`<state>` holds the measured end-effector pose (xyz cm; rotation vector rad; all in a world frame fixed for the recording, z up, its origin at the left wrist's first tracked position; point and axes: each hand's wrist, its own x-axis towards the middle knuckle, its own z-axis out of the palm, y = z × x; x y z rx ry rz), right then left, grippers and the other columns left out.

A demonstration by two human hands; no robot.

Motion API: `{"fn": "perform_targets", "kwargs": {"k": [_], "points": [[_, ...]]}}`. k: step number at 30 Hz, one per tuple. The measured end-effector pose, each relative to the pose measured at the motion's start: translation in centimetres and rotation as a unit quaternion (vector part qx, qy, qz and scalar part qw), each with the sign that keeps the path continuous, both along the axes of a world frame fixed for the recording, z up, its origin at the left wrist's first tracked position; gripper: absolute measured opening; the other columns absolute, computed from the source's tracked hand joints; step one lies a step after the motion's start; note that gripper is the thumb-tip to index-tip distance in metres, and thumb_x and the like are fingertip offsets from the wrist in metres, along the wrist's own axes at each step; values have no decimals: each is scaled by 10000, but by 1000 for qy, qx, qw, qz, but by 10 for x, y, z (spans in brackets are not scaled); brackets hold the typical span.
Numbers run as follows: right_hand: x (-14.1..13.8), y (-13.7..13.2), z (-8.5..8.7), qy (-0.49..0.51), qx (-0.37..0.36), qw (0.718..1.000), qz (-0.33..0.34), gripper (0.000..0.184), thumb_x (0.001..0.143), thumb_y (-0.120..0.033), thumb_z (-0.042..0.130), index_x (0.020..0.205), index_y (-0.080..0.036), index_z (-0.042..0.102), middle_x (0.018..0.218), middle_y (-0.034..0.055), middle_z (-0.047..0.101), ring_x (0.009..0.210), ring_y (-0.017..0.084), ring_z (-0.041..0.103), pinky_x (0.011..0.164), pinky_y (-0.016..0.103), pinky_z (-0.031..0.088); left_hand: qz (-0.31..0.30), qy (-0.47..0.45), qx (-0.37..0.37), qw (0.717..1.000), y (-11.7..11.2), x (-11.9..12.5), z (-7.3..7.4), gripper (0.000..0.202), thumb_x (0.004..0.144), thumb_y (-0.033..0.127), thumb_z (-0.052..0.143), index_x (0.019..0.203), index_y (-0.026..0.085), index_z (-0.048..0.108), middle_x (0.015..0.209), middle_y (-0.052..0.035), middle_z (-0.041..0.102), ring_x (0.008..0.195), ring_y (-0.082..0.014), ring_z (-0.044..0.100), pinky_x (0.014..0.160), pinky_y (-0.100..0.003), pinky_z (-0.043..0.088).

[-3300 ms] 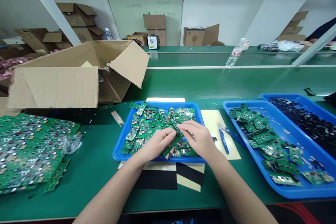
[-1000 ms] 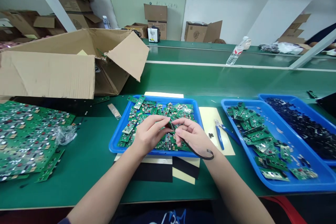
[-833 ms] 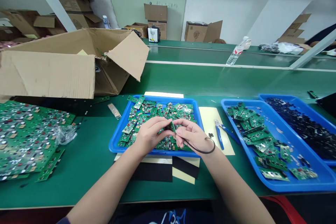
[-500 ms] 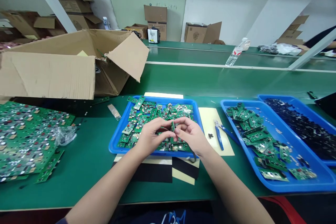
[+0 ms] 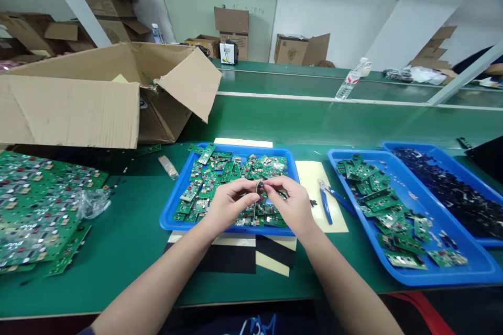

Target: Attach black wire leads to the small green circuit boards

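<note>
My left hand (image 5: 230,205) and my right hand (image 5: 288,203) meet above the middle blue tray (image 5: 173,209), which is heaped with several small green circuit boards (image 5: 220,172). Both hands pinch one small green circuit board (image 5: 260,188) between thumbs and fingertips, holding it on edge just over the pile. Each hand is closed in a pinch. The board's details are too small to read.
An open cardboard box (image 5: 78,99) stands at the back left. Large green board panels (image 5: 35,209) lie at the left. Blue-handled cutters (image 5: 326,201) rest on a yellow sheet (image 5: 310,178). Two more blue trays (image 5: 440,267) sit at the right. A water bottle (image 5: 348,82) stands beyond the belt.
A black loop of wire that hung under my right hand a second ago is out of sight. The hands have turned the small board and stay together over the tray.
</note>
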<state>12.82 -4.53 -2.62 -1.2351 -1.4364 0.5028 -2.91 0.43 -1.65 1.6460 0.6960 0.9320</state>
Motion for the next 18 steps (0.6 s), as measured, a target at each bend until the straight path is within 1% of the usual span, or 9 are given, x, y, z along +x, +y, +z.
{"fn": "perform_targets", "kwargs": {"k": [5, 7, 9, 10, 12, 14, 15, 16, 18], "points": [[-3, -1, 0, -51, 34, 997, -40, 106, 843, -203, 554, 796, -187, 647, 744, 41, 685, 685, 164, 647, 619, 286, 524, -8, 1, 8, 1000, 0, 2, -2, 255, 760, 384, 673, 851, 155, 738, 759, -58, 654, 710, -157, 585, 666, -265, 479], [-4, -1, -1, -73, 63, 994, -53, 114, 855, -188, 542, 811, -190, 647, 750, 41, 677, 691, 163, 644, 622, 288, 528, -12, 7, 11, 1000, 1, 1, -1, 273, 756, 402, 676, 839, 150, 738, 731, -51, 639, 688, -150, 571, 645, -258, 467], [-3, 1, -2, -102, 109, 987, -66, 123, 864, -164, 532, 838, -195, 648, 787, 50, 667, 734, 167, 643, 664, 302, 538, -30, 16, 1, 999, 2, 0, 2, 297, 768, 425, 660, 822, 143, 737, 719, -47, 631, 681, -147, 570, 645, -259, 463], [-2, 2, -3, -116, 136, 981, -74, 137, 866, -144, 522, 858, -198, 647, 816, 56, 663, 774, 173, 643, 701, 315, 542, -53, 21, -9, 998, 2, -1, 4, 306, 774, 433, 653, 817, 142, 738, 714, -45, 630, 677, -147, 574, 650, -263, 467], [4, 5, -4, -128, 184, 969, -102, 192, 864, -101, 497, 945, -205, 635, 906, 73, 655, 875, 189, 635, 789, 353, 537, -122, 29, -30, 992, 0, -2, 8, 304, 763, 435, 667, 833, 149, 740, 705, -41, 633, 665, -146, 584, 649, -269, 479], [11, 7, -3, -100, 201, 964, -145, 280, 852, -82, 493, 1084, -206, 588, 1019, 94, 634, 948, 204, 619, 845, 392, 522, -173, 21, -42, 984, -1, -4, 10, 293, 750, 420, 688, 878, 162, 741, 723, -44, 644, 662, -148, 598, 635, -271, 495], [15, 7, -2, -74, 201, 962, -167, 313, 846, -88, 500, 1130, -204, 562, 1054, 101, 622, 957, 207, 615, 846, 400, 520, -176, 10, -38, 984, -1, -4, 10, 285, 754, 406, 688, 904, 170, 738, 748, -51, 654, 680, -154, 610, 638, -276, 504], [19, 7, 0, -47, 196, 962, -184, 317, 842, -101, 512, 1140, -202, 554, 1061, 103, 615, 942, 206, 614, 826, 396, 523, -159, -4, -28, 987, 0, -5, 9, 271, 769, 389, 678, 932, 179, 732, 781, -57, 664, 713, -162, 624, 653, -283, 514], [22, 4, 5, -8, 179, 968, -178, 229, 841, -132, 530, 1049, -203, 595, 970, 79, 627, 857, 188, 617, 738, 352, 532, -82, -37, 18, 996, 4, -8, 7, 246, 798, 343, 656, 994, 206, 712, 859, -64, 676, 794, -176, 638, 697, -298, 529]]}}
